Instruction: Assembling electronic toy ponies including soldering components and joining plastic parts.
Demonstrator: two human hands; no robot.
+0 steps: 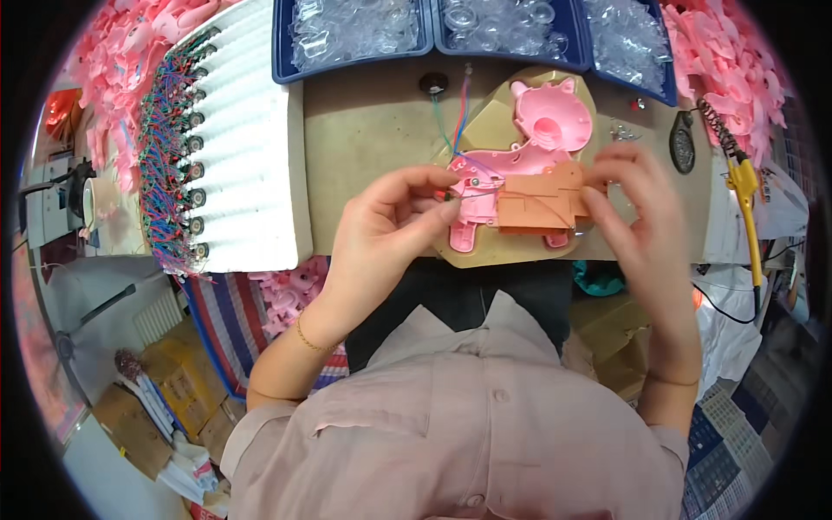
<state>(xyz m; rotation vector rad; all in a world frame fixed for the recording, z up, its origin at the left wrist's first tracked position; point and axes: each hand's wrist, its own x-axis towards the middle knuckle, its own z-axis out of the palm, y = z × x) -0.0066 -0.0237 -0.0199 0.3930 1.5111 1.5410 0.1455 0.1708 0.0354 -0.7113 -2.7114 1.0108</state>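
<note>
A pink animal-shaped plastic shell half [553, 121] lies hollow side up on a tan holder [487, 111] in front of me. An orange box-like piece [530, 198] sits over its body, with a thin red wire across it. At the left end of the shell, my left hand [386, 217] is closed in a pinch on a thin wire, its end mostly hidden by the fingertips. My right hand [641, 204] is at the orange piece's right edge, thumb and fingers apart and slightly blurred. Coloured wires [462, 113] run up from the shell, close to a round black speaker [433, 83].
White foam [251, 156] at left carries rows of speakers with tangled wires [165, 156]. Blue bins [425, 35] of clear plastic parts line the back. Pink shells [732, 78] are heaped on both sides. A yellow-handled soldering iron [744, 186] stands at right, beside a dark oval piece [682, 143].
</note>
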